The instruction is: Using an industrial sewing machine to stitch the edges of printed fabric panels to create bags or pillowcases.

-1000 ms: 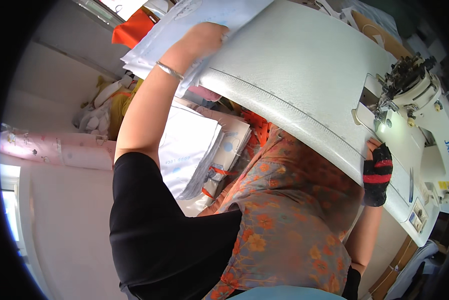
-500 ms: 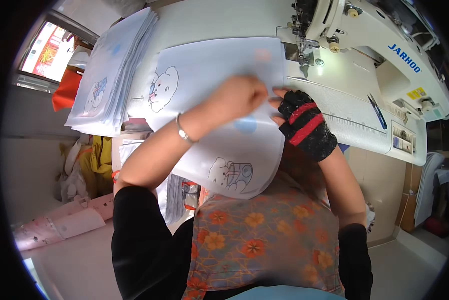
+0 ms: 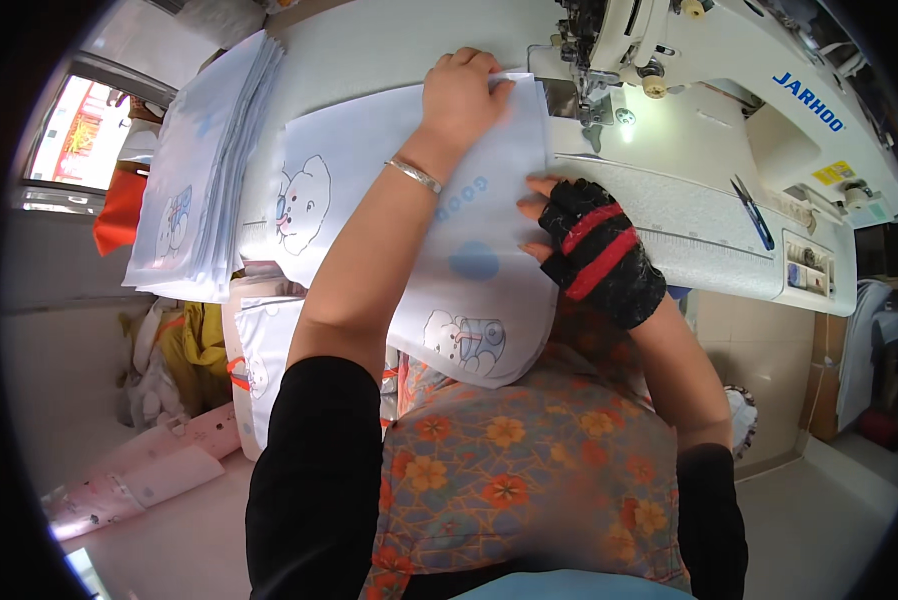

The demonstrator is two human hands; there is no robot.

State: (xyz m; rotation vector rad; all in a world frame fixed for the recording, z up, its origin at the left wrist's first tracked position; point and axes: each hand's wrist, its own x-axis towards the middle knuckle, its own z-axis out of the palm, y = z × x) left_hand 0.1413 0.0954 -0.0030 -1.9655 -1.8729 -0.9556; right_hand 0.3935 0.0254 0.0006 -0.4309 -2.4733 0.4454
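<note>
Two hands: both flat on one printed fabric piece [image 3: 449,250]
Left hand [image 3: 461,95]: grip spread, palm pressing the fabric's far edge just beside the sewing machine [image 3: 709,60] needle; silver bracelet [image 3: 415,176] on the wrist
Right hand [image 3: 591,250]: in a black-and-red fingerless glove; fingers spread on the fabric's right edge
Fabric: lies on the white tabletop [image 3: 369,40], its near end hanging over the edge
Stack of like pieces [image 3: 204,170]: left of it on the tabletop
Blue snips [image 3: 754,212]: on the machine bed, well apart
</note>
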